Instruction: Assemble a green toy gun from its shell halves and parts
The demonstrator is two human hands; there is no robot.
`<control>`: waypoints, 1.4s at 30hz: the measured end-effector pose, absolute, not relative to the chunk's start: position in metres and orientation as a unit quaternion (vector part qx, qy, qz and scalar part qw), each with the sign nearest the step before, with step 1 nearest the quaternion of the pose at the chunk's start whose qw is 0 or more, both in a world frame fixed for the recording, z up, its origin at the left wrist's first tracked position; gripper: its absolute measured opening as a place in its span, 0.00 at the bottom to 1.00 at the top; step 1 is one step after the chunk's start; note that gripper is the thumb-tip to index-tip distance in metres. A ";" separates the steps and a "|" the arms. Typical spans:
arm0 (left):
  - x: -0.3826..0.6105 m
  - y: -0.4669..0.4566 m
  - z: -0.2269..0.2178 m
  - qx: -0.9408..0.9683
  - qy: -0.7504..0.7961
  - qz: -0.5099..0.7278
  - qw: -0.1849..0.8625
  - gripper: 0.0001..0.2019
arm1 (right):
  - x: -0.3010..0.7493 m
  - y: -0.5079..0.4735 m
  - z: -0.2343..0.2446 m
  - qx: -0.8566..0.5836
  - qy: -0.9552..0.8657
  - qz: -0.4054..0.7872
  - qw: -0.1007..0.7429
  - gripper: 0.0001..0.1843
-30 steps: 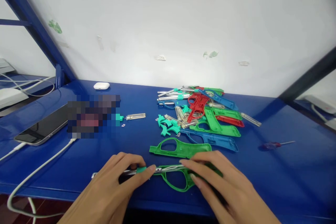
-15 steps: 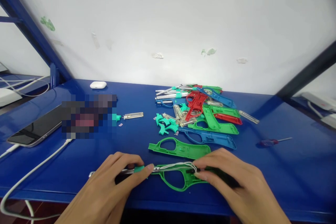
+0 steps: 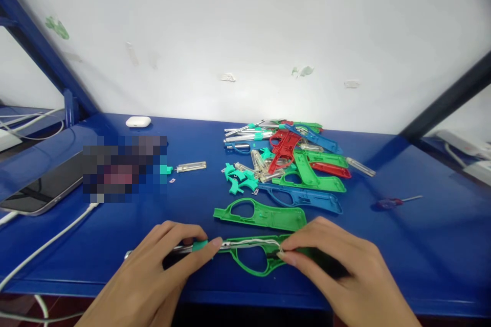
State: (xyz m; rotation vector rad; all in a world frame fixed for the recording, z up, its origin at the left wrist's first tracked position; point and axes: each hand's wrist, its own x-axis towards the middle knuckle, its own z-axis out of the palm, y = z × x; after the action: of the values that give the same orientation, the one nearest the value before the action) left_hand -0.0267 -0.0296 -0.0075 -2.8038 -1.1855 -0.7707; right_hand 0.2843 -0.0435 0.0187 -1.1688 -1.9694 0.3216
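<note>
My left hand (image 3: 164, 260) is closed around a silver lighter tube (image 3: 180, 250) with a teal collar (image 3: 199, 245), its end against a green lighter shell half (image 3: 249, 269). White wires (image 3: 257, 240) run from the tube along the shell. With thumb and index finger, my right hand (image 3: 333, 260) pinches the wires near their end, over the shell's handle. A small dark part lies in the shell by those fingertips, mostly hidden. Just beyond lies another green shell half (image 3: 264, 214), hollow side up.
A pile of red, blue and green shells (image 3: 284, 148), metal tubes, clear fuel tanks and teal triggers (image 3: 240, 179) lies behind. One clear tank (image 3: 192, 166) is left of it. A screwdriver (image 3: 395, 203) lies right; a phone (image 3: 42, 184), cable and white case (image 3: 138, 121) lie left.
The white wires now lie flatter and closer together along the shell. My right fingers have shifted slightly left with the wire ends; the left hand keeps its hold on the tube.
</note>
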 end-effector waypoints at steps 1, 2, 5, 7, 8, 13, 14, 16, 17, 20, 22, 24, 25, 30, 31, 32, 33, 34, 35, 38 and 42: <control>-0.028 -0.029 -0.008 -0.895 -0.373 -0.244 0.002 0.31 | 0.284 -0.044 0.018 -0.466 -0.778 0.130 0.401 0.04; -0.028 -0.029 -0.008 -0.896 -0.371 -0.243 0.002 0.31 | 0.285 -0.044 0.018 -0.469 -0.777 0.131 0.399 0.03; -0.031 -0.029 -0.010 -0.899 -0.372 -0.234 0.001 0.31 | 0.285 -0.045 0.016 -0.477 -0.776 0.127 0.393 0.03; -0.031 -0.029 -0.011 -0.899 -0.374 -0.229 0.000 0.31 | 0.285 -0.046 0.015 -0.483 -0.775 0.120 0.389 0.04; -0.031 -0.029 -0.011 -0.899 -0.374 -0.229 -0.002 0.31 | 0.285 -0.046 0.015 -0.485 -0.776 0.117 0.387 0.04; -0.029 -0.030 -0.011 -0.897 -0.377 -0.230 -0.007 0.32 | 0.283 -0.046 0.017 -0.478 -0.791 0.092 0.371 0.09; -0.030 -0.030 -0.011 -0.897 -0.378 -0.230 -0.007 0.32 | 0.283 -0.045 0.017 -0.474 -0.796 0.083 0.368 0.10; -0.031 -0.032 -0.012 -0.894 -0.385 -0.227 -0.011 0.31 | 0.282 -0.045 0.017 -0.470 -0.799 0.065 0.370 0.12; -0.031 -0.032 -0.013 -0.893 -0.389 -0.226 -0.013 0.30 | 0.282 -0.045 0.017 -0.471 -0.796 0.058 0.374 0.12; -0.028 -0.035 -0.012 -0.884 -0.402 -0.237 0.002 0.26 | 0.283 -0.046 0.015 -0.484 -0.785 0.053 0.383 0.12; -0.020 -0.036 -0.008 -0.879 -0.406 -0.251 0.028 0.24 | 0.283 -0.047 0.014 -0.489 -0.784 0.062 0.378 0.11; -0.009 -0.035 -0.001 -0.878 -0.396 -0.265 0.039 0.23 | 0.283 -0.048 0.013 -0.487 -0.786 0.071 0.374 0.09; -0.003 -0.034 0.003 -0.882 -0.383 -0.274 0.034 0.21 | 0.283 -0.048 0.012 -0.484 -0.787 0.074 0.376 0.08; 0.025 -0.019 0.021 -0.892 -0.367 -0.261 -0.034 0.11 | 0.284 -0.047 0.011 -0.471 -0.789 0.072 0.388 0.07; 0.028 -0.016 0.023 -0.891 -0.371 -0.258 -0.049 0.12 | 0.284 -0.047 0.011 -0.469 -0.790 0.071 0.389 0.08; 0.031 -0.013 0.024 -0.889 -0.374 -0.257 -0.062 0.12 | 0.284 -0.047 0.011 -0.468 -0.791 0.070 0.388 0.08; 0.033 -0.011 0.025 -0.888 -0.376 -0.256 -0.070 0.13 | 0.284 -0.047 0.011 -0.466 -0.792 0.069 0.388 0.08; 0.033 -0.009 0.025 -0.887 -0.377 -0.256 -0.074 0.14 | 0.284 -0.047 0.011 -0.465 -0.794 0.068 0.385 0.09; 0.034 -0.008 0.025 -0.889 -0.374 -0.254 -0.073 0.14 | 0.284 -0.047 0.011 -0.463 -0.797 0.067 0.382 0.09; 0.030 -0.006 0.024 -0.902 -0.361 -0.231 -0.062 0.15 | 0.285 -0.048 0.010 -0.458 -0.804 0.066 0.375 0.10; 0.025 -0.011 0.022 -0.922 -0.333 -0.193 -0.030 0.17 | 0.286 -0.049 0.009 -0.456 -0.805 0.076 0.371 0.08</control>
State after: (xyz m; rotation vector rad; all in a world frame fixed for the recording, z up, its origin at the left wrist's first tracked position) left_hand 0.0246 -0.0106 0.0224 -2.9554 -1.0668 -0.6190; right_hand 0.2859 -0.0486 0.0094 -1.1687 -2.0654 0.1945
